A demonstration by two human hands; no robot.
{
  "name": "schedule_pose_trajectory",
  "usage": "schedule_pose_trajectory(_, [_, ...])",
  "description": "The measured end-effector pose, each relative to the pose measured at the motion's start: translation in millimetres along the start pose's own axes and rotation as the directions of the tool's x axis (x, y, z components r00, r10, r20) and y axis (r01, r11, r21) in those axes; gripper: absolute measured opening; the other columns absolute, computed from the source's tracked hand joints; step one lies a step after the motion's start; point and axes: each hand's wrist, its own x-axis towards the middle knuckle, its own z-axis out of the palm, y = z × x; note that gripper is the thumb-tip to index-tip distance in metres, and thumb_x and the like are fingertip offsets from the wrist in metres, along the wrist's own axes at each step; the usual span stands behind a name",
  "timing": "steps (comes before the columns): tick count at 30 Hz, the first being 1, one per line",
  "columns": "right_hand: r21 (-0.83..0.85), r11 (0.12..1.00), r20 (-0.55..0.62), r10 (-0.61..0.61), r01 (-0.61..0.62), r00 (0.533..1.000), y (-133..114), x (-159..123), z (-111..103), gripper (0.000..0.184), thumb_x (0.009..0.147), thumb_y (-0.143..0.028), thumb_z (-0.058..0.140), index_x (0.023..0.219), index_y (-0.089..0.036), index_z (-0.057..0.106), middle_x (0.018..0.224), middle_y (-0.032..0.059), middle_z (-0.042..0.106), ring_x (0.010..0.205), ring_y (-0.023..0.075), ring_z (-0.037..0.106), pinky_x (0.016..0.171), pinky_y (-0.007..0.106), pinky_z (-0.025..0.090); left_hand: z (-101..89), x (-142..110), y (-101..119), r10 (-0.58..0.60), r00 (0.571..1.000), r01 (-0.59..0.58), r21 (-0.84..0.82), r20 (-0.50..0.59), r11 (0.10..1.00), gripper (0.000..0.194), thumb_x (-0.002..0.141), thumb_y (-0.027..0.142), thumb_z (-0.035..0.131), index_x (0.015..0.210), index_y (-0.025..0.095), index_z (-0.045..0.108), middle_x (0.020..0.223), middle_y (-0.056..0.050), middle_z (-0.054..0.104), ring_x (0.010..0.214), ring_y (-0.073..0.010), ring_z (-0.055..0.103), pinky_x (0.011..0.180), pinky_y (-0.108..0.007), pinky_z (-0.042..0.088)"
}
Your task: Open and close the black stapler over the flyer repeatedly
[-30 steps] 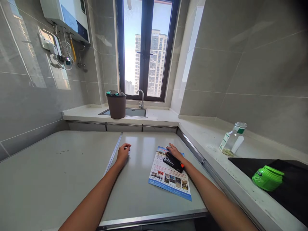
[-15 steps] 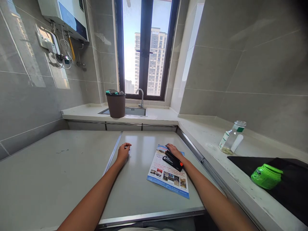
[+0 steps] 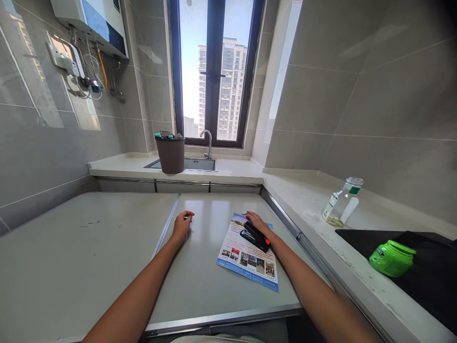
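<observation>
You seem paused, left hand (image 3: 183,225) loosely curled left of the flyer (image 3: 246,253), right hand (image 3: 256,221) atop it, grip unclear; lifting would need pinching.

A dark-framed, daylit window (image 3: 214,75) stands between grey tiled walls (image 3: 374,105), above a white counter (image 3: 237,166).

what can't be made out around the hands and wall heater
All in the head view:
flyer: body text too small to read
left hand: palm hidden by the hand itself
right hand: covers part of the flyer
wall heater: top cut off by the picture's upper edge
</observation>
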Motion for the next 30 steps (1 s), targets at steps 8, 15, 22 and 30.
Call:
schedule_pose_trajectory(8, [0.015,0.998,0.010,-0.065,0.065,0.998,-6,7,3,0.040,0.096,-0.034,0.052,0.133,-0.021,0.059,0.156,0.0110,0.043,0.146,0.0242,0.036,0.122,0.044,0.028,0.4,-1,1,-0.002,1.000,0.002,0.016,0.002,1.000,0.020,0.076,0.032,0.055,0.083,0.019,0.069,0.080,-0.004,0.063,0.070,-0.0176,0.058,0.059,-0.027,0.040])
schedule_pose_trajectory(15, [-0.014,1.000,0.063,0.007,-0.006,0.998,-17,3,-5,0.050,0.096,-0.039,0.050,0.142,-0.019,0.051,0.155,0.0137,0.042,0.146,0.0257,0.035,0.121,0.042,0.026,-0.4,-3,5,0.010,1.000,-0.010,0.023,0.006,1.000,0.021,0.076,0.032,0.056,0.083,0.019,0.070,0.082,-0.004,0.064,0.070,-0.0181,0.058,0.061,-0.028,0.041])
schedule_pose_trajectory(22, [0.005,0.999,0.043,0.050,-0.050,0.998,-25,0,-11,0.042,0.095,-0.032,0.050,0.133,-0.014,0.056,0.155,0.0174,0.041,0.146,0.0272,0.034,0.119,0.041,0.028,0.1,-4,8,0.012,1.000,-0.012,0.037,0.013,0.999,0.021,0.077,0.033,0.054,0.083,0.019,0.069,0.079,-0.003,0.063,0.069,-0.0182,0.057,0.063,-0.029,0.042])
schedule_pose_trajectory(30, [0.053,0.996,0.010,0.066,-0.066,0.998,-29,1,-12,0.029,0.092,-0.022,0.051,0.120,-0.018,0.059,0.128,0.0148,0.063,0.120,0.0259,0.058,0.102,0.037,0.044,7.7,-14,17,0.177,0.943,-0.238,0.199,0.280,0.951,0.022,0.085,0.030,0.052,0.089,0.021,0.072,0.099,-0.007,0.069,0.089,-0.0221,0.063,0.084,-0.035,0.050])
